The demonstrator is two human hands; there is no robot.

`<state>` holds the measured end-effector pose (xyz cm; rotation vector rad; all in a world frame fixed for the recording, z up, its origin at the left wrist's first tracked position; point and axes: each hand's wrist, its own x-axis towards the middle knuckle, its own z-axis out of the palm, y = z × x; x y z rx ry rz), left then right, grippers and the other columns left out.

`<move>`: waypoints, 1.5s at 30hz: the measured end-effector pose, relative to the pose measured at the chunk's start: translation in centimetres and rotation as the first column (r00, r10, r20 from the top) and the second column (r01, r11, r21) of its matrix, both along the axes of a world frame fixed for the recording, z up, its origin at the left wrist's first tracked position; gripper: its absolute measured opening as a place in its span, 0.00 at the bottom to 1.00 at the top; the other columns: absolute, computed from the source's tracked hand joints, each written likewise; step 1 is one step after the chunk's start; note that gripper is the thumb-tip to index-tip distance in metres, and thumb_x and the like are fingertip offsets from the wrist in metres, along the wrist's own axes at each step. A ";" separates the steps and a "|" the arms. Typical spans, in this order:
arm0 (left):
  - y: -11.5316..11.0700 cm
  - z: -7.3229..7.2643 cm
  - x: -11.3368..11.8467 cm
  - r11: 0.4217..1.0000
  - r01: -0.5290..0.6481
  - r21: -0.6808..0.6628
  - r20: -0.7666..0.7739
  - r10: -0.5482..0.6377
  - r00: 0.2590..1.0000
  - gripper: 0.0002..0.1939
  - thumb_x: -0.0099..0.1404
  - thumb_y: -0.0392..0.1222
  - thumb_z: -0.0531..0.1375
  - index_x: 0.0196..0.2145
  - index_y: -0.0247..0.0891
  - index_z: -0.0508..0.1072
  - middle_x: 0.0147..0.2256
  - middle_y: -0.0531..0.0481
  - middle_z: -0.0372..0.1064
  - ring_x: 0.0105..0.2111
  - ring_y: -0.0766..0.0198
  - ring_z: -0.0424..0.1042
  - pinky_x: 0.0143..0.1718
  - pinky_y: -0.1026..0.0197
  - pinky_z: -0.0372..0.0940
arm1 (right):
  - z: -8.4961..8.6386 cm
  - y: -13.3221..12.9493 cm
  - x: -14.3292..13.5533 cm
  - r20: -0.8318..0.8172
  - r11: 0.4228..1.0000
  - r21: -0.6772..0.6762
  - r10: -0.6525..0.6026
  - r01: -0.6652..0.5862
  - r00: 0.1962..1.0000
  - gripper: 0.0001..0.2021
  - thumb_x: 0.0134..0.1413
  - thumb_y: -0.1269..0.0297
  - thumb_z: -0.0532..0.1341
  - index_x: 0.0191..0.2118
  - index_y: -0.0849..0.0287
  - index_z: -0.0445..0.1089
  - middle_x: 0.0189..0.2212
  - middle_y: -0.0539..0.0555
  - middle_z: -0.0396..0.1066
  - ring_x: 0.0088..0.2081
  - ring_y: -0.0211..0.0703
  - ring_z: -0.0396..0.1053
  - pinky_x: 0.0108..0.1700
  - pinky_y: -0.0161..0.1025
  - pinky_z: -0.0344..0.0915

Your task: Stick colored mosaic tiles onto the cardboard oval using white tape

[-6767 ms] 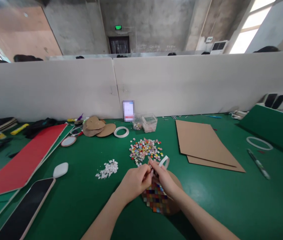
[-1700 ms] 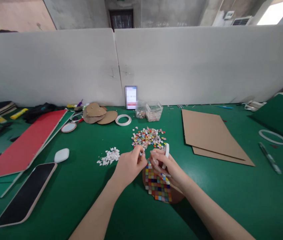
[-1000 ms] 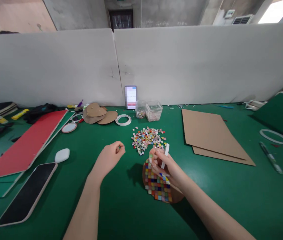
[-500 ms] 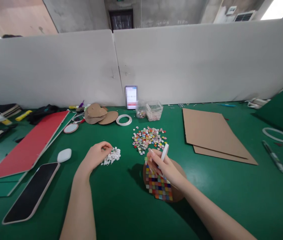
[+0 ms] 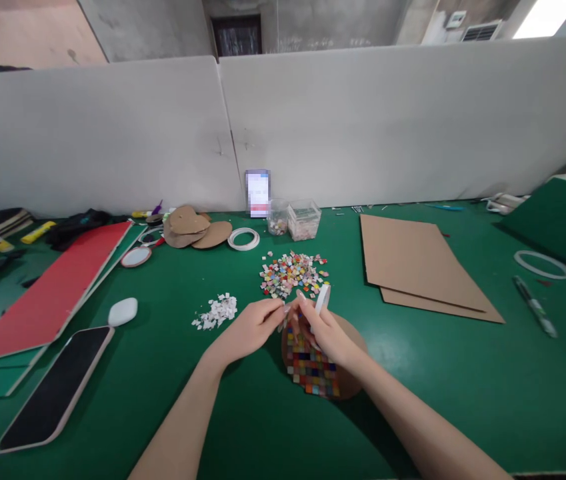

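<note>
While my left hand pinches its fingertips shut on something too small to tell and my right hand grips one white tape ring, I see one mosaic-covered cardboard disc under them, one coloured tile heap at twelve o'clock, one white scrap pile at ten.

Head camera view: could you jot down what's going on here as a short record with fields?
Left hand: fingertips pinched beside the right hand, whatever they hold too small to tell
Right hand: holds a white tape roll
Under hands: cardboard disc partly covered with coloured tiles
Just beyond: loose tile heap
Left of the hands: white scraps
Surface: green table
</note>
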<state>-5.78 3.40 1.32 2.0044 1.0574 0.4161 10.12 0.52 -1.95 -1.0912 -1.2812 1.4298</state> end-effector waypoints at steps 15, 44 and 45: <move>-2.1 -0.3 0.9 0.985 -0.165 0.054 -0.043 0.167 0.985 0.20 0.68 0.49 0.39 0.23 0.39 0.55 0.22 0.54 0.55 0.23 0.66 0.58 0.26 0.64 0.53 | -2.8 2.0 0.9 0.043 0.880 0.224 -0.438 0.419 0.898 0.22 0.58 0.49 0.47 0.21 0.58 0.62 0.14 0.45 0.50 0.17 0.35 0.49 0.21 0.34 0.48; -6.7 -3.4 3.1 0.951 0.030 0.307 -0.713 0.209 0.669 0.16 0.65 0.32 0.44 0.34 0.33 0.71 0.31 0.41 0.71 0.34 0.55 0.71 0.32 0.59 0.62 | -3.8 2.1 0.6 0.089 0.884 0.237 -0.432 0.402 0.898 0.21 0.58 0.51 0.47 0.21 0.57 0.61 0.15 0.46 0.52 0.18 0.36 0.51 0.21 0.34 0.50; -6.8 -3.5 3.2 0.945 0.041 0.324 -0.719 0.218 0.660 0.15 0.64 0.32 0.44 0.33 0.33 0.71 0.31 0.41 0.71 0.34 0.55 0.70 0.32 0.59 0.62 | -3.8 2.1 0.6 0.090 0.884 0.243 -0.432 0.400 0.898 0.20 0.58 0.51 0.47 0.21 0.57 0.62 0.15 0.46 0.52 0.18 0.36 0.51 0.21 0.34 0.50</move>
